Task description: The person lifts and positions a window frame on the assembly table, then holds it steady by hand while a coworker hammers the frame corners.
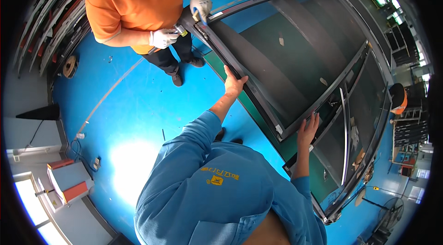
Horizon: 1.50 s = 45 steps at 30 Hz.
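Note:
A large dark frame with grey mesh, a screen frame [258, 99], lies on the green-topped table [247, 99] in front of me. My left hand [234, 83] is closed over its near long rail, thumb and fingers apart across it. Near the close right corner, my right hand [308, 130] grips the adjoining rail, its fingers stretched along the side. At the far left corner, a co-worker in orange has one gloved hand [200, 4] at the frame. The other gloved hand [164, 38] holds a hammer [180, 30] with a yellowish head.
Another dark mesh frame [369, 92] lies to the right, with a pale strip [344, 136] and a glove [354, 135] by it. Long profiles [50, 28] fill a rack at far left. A spool [70, 67] and a cable [83, 152] lie on the blue floor.

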Each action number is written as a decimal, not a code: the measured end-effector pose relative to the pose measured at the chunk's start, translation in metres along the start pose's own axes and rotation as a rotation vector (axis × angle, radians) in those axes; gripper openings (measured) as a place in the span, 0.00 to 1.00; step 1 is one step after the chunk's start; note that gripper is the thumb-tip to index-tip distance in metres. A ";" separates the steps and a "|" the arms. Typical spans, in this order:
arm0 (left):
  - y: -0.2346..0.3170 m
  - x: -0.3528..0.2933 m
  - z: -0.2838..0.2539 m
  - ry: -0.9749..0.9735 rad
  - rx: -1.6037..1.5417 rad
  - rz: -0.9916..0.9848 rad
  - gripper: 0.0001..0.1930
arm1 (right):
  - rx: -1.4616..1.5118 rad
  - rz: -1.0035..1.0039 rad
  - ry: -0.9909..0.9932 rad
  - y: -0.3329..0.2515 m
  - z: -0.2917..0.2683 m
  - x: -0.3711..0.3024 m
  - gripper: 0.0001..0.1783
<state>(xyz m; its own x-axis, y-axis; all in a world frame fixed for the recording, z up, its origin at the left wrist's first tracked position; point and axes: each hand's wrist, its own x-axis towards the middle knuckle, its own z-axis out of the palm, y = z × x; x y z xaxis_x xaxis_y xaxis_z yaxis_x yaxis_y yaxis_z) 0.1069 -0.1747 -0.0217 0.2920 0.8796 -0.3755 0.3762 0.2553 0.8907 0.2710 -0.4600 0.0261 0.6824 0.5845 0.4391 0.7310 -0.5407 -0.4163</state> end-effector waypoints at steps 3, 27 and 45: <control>0.014 0.001 -0.001 0.031 -0.104 -0.066 0.47 | -0.096 -0.021 0.016 0.013 0.021 0.030 0.23; 0.058 0.094 -0.055 0.766 0.636 0.489 0.29 | -0.355 0.075 -0.097 0.038 0.060 0.049 0.22; 0.056 0.121 -0.056 0.530 1.113 0.588 0.27 | -0.383 0.065 -0.117 0.036 0.058 0.050 0.21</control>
<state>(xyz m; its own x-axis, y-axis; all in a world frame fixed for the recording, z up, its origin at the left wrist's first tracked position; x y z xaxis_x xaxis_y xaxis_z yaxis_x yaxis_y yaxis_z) 0.1140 -0.0320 -0.0033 0.3788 0.8564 0.3509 0.8906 -0.4405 0.1135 0.3309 -0.4149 -0.0131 0.7383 0.5941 0.3191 0.6504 -0.7524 -0.1041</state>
